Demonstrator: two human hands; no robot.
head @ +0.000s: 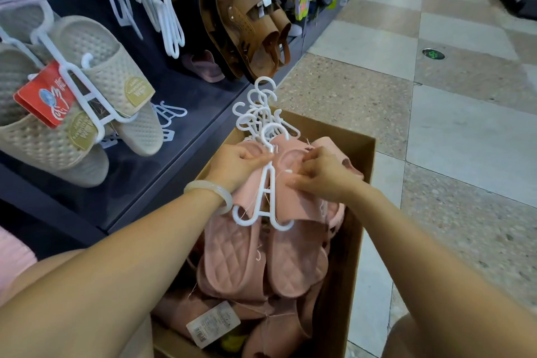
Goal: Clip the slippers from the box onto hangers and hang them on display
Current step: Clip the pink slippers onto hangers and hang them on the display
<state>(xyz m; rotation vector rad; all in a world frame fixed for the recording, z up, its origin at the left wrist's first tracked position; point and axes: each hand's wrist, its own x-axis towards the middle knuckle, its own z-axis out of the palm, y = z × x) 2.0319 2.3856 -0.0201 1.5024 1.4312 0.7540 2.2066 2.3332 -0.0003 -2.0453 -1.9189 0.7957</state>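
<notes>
Box: an open brown cardboard box [359, 183] stands on the floor at 6 o'clock of the view, filled with pink rubber slippers.
Held pair: two pink quilted-sole slippers [293, 253] lie on top of the pile, soles up, side by side, toes toward 6 o'clock.
Hanger: a white plastic A-shaped hanger [268, 197] lies along the seam between the two slippers, its hook toward 12 o'clock, its two curled feet at the 6 o'clock end.
Left hand: the left hand [236, 164] sits at 9 o'clock of the hanger, fingers [258, 160] pinched closed on the hanger's neck just under the hook; a pale jade-like bangle [212, 192] circles the wrist.
Right hand: the right hand [322, 176] sits at 3 o'clock of the hanger, fingers [296, 183] curled and pressing on the strap of the right slipper; I cannot tell whether they grip the hanger too.
Spare hangers: a bundle of white plastic hangers [258, 116] stands in the box at 12 o'clock of the hands.
Other stock: more pink slippers with a grey paper tag [213, 324] fill the box at 6 o'clock.
Display: a dark wall rack [186, 90] at 10 o'clock carries beige textured slippers [96, 67] on a white hanger with a red tag, and brown strapped sandals [250, 23] at 12 o'clock.
Floor: a tiled shop floor [436, 96] at 2 o'clock.
</notes>
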